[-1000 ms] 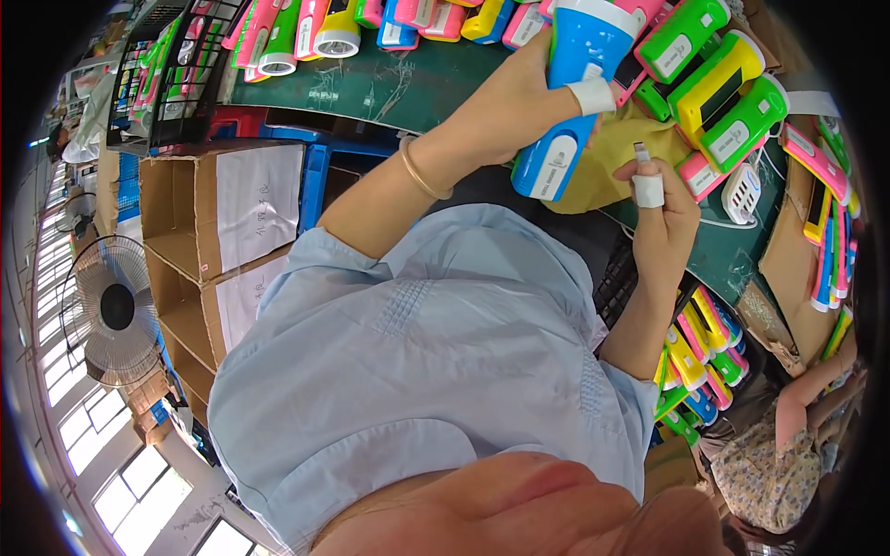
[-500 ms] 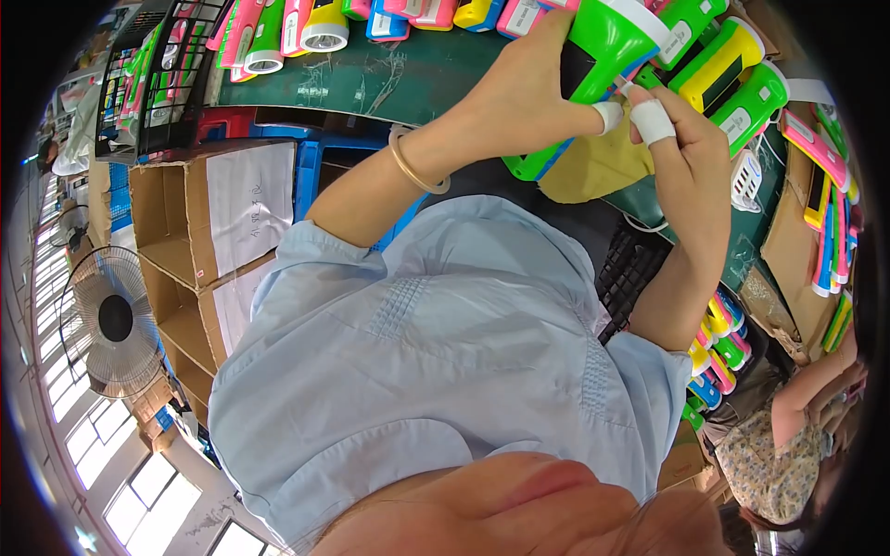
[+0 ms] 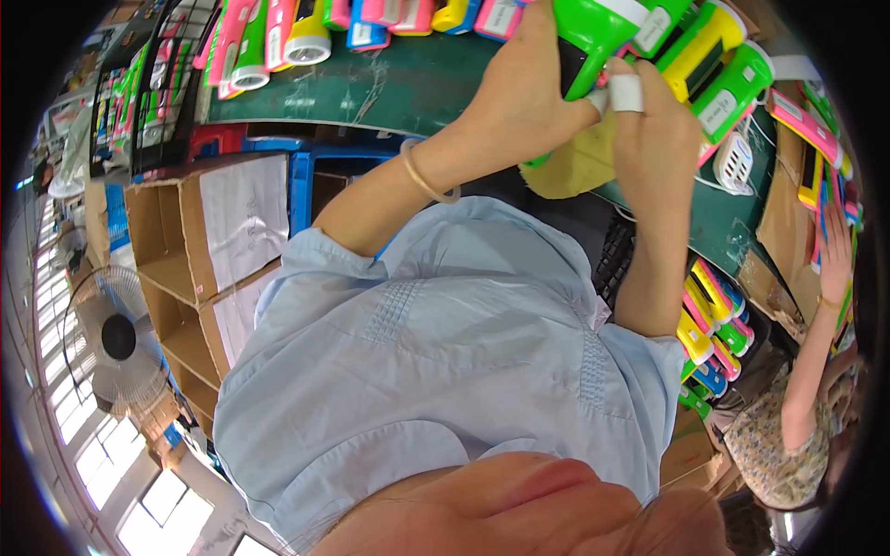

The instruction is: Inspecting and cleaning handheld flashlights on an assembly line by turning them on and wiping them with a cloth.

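Note:
A green flashlight with a white rim and a dark panel is held up over the bench in my left hand, whose fingers wrap its side. My right hand is closed, its fingertips drawn together against the near side of the same flashlight. What those fingertips pinch is too small to make out. White tape wraps my left thumb and a right finger. Below the flashlight hangs a yellow cloth, partly covered by my hands. Right of my right hand lie a yellow flashlight and another green flashlight.
Several colourful flashlights line the far edge of the green bench. A black wire basket stands at the left, above cardboard compartments. A white power strip lies right. A co-worker's hand touches flashlights farther right. A fan stands left.
My right hand has turned more upright and shifted left against the flashlight, which sits slightly higher in view. At the right, the co-worker's arm has stretched out toward the stacked flashlights.

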`<state>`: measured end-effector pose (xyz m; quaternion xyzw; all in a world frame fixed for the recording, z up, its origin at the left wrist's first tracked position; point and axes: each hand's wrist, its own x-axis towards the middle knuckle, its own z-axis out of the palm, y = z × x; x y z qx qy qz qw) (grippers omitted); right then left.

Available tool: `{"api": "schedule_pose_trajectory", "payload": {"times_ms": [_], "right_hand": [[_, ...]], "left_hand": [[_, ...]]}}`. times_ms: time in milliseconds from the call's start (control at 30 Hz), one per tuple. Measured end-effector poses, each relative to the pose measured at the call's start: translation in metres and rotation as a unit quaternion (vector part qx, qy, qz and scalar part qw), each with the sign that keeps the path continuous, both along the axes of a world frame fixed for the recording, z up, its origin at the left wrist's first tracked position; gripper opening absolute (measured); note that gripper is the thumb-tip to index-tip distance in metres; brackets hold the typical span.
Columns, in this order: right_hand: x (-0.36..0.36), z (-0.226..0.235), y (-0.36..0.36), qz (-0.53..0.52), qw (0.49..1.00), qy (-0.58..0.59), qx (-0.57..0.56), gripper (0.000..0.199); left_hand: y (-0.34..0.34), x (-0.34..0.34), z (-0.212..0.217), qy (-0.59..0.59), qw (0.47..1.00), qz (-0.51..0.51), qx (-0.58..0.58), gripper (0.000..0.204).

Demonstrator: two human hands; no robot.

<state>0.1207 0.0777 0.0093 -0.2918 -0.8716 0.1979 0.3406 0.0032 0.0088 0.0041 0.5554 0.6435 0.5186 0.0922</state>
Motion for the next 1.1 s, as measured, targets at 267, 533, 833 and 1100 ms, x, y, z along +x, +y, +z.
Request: {"api": "schedule_pose_trajectory", "payload": {"times_ms": [267, 533, 833, 1100], "right_hand": [[0.037, 0.004, -0.01, -0.024, 0.981, 0.181, -0.061, 0.022], [0.018, -0.019, -0.005, 0.124, 0.885, 0.131, -0.43, 0.047], [-0.009, -0.051, -0.005, 0.154, 0.836, 0.21, -0.483, 0.052], [-0.017, -0.035, -0.022, -0.034, 0.992, 0.094, 0.074, 0.047]], "left_hand": [[0.002, -0.035, -0.023, -0.298, 0.954, -0.005, -0.025, 0.03], [0.029, 0.002, 0.017, -0.521, 0.845, -0.112, 0.041, 0.041], [0.034, -0.011, -0.015, -0.424, 0.897, -0.002, 0.126, 0.042], [0.016, -0.011, 0.032, -0.708, 0.699, -0.012, 0.095, 0.063]]}}
